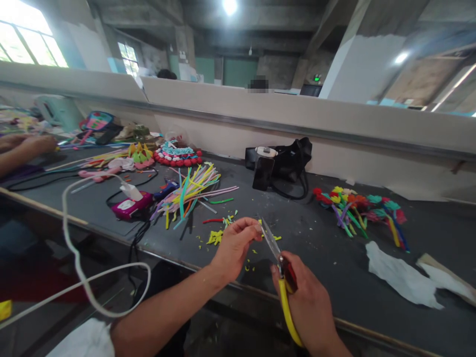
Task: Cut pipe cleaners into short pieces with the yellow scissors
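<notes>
Bare table [312, 248] between yellow scraps [214, 238] and flower bunch [359, 208]; pipe-cleaner heap [191, 191] and cables [138, 235] leftward.

I see scissors [270, 240] with yellow and red handles and silver blades over a dark grey table [320, 248] dotted with yellow clippings [215, 237]. The pipe cleaners [193, 191] are pink, yellow, green and blue, and the flowers [357, 206] red, yellow and teal. The bag [293, 156] is black, the cloth [401, 275] white.

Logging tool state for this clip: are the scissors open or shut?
Shut, or nearly: the scissors in the right hand show one narrow strip of blade, no gap. The left hand pinches at their tip.
</notes>
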### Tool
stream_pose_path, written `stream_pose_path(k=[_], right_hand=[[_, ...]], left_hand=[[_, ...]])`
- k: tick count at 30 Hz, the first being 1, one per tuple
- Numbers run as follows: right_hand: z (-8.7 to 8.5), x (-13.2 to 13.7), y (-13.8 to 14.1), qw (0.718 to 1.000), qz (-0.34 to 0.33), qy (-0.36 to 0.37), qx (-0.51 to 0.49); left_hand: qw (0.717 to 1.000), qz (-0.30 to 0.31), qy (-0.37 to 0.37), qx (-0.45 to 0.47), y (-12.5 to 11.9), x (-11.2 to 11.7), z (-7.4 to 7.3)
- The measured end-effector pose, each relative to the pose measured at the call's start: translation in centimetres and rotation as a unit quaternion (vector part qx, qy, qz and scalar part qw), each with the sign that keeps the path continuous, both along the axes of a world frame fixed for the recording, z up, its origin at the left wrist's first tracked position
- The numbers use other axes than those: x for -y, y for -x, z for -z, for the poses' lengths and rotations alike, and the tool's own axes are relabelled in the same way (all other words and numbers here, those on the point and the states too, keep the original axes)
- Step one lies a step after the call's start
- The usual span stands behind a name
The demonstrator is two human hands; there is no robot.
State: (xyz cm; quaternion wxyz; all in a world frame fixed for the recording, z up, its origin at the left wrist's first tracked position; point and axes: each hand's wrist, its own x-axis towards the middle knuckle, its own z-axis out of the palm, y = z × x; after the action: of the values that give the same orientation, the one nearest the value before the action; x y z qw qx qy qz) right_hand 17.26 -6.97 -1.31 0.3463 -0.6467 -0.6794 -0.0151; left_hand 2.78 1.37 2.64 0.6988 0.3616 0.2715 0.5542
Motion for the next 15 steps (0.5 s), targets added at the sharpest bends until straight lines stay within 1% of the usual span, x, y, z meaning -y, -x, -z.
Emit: stream_pose_path(k=[6,15], right_hand=[[0.1,0.07,0.02,1.0,-0.001,0.009,0.02],[0.95,0.09,-0.23,0.999,0.0,-0.011,0.053]], left_hand=[[1.0,-0.003,-0.003,0.016,-0.11,0.21,0.28],[1.0,-0.019,-0.002,0.013,-0.18,0.19,0.38]])
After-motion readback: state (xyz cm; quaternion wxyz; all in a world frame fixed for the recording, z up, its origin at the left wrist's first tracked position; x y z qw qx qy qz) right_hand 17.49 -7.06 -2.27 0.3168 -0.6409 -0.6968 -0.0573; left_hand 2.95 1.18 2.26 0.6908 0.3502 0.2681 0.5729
